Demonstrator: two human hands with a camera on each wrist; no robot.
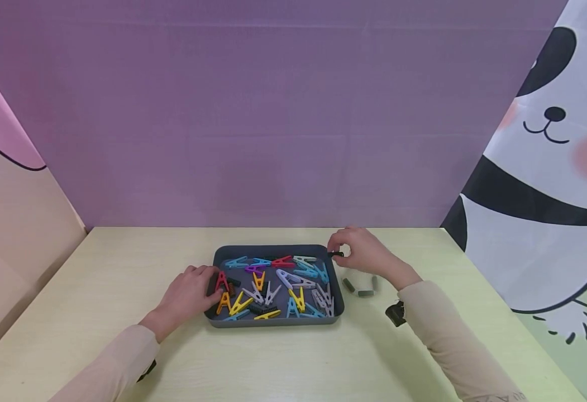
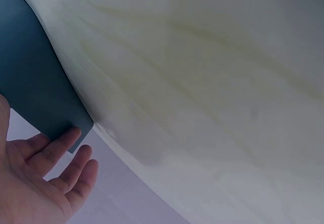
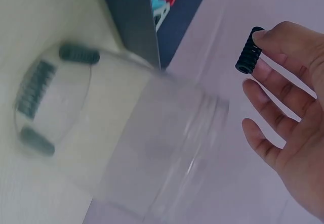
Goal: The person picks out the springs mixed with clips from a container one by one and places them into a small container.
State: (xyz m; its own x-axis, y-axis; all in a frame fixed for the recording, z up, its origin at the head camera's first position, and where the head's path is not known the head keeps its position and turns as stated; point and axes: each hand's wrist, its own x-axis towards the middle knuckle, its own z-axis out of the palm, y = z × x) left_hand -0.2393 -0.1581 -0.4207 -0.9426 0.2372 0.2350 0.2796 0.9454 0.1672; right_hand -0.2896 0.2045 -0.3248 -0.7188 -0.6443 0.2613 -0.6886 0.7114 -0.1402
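My right hand [image 1: 366,254] pinches a small black coil spring [image 3: 249,52] between thumb and fingertips, above a clear jar [image 3: 126,148]. Inside the jar, at its bottom, are more black springs [image 3: 36,90]. The dark grey tray [image 1: 278,322] stands to the jar's left, holding many colourful clothespins [image 1: 288,277] in blue, yellow, red, orange, lilac and purple, with several black springs [image 1: 263,309] among them. My left hand [image 1: 187,293] holds the tray's left rim; in the left wrist view, a fingertip [image 2: 71,135] lies against the outer wall.
The pale wooden table [image 1: 283,363] carries the tray and jar. A purple cloth backdrop [image 1: 268,123] rises behind its far edge. A panda picture [image 1: 549,184] covers the right wall. Dark wrist-worn devices [image 1: 396,314] sit at both cuffs.
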